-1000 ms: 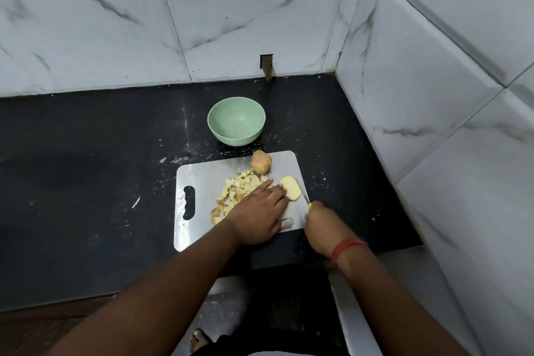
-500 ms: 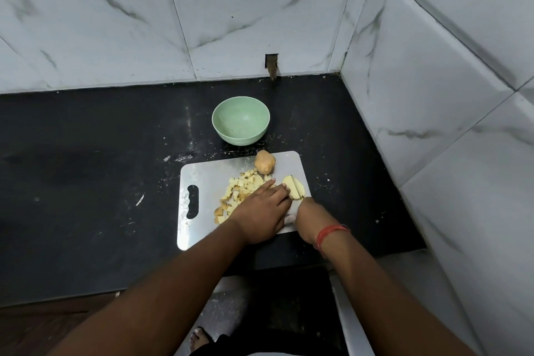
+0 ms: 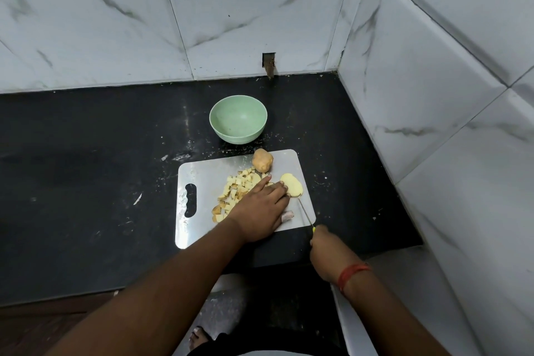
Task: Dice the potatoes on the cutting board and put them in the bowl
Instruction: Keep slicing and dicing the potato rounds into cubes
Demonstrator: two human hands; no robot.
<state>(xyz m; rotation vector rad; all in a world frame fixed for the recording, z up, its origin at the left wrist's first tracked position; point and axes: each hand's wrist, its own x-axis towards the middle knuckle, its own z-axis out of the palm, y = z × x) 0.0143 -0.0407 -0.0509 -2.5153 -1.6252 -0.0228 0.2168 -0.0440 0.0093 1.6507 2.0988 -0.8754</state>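
A steel cutting board (image 3: 202, 179) lies on the black counter. On it are a pile of diced potato (image 3: 235, 191), a whole unpeeled potato (image 3: 262, 160) at the far edge, and a pale potato slab (image 3: 291, 185) near the right edge. My left hand (image 3: 261, 211) lies on the board with its fingertips touching the slab. My right hand (image 3: 328, 251), off the board's near right corner, grips a knife (image 3: 304, 212) with a yellow handle; the thin blade points at the slab. The green bowl (image 3: 237, 119) behind the board holds nothing.
Marble-tiled walls close the counter at the back and right (image 3: 433, 95). The black counter (image 3: 86, 167) stretches left of the board, with scattered crumbs. Its front edge runs just below the board; a white chair edge (image 3: 355, 335) and a foot (image 3: 199, 338) show beneath.
My right hand has drawn back toward me and to the right, pulling the knife along the slab. The left hand stays on the board at the slab.
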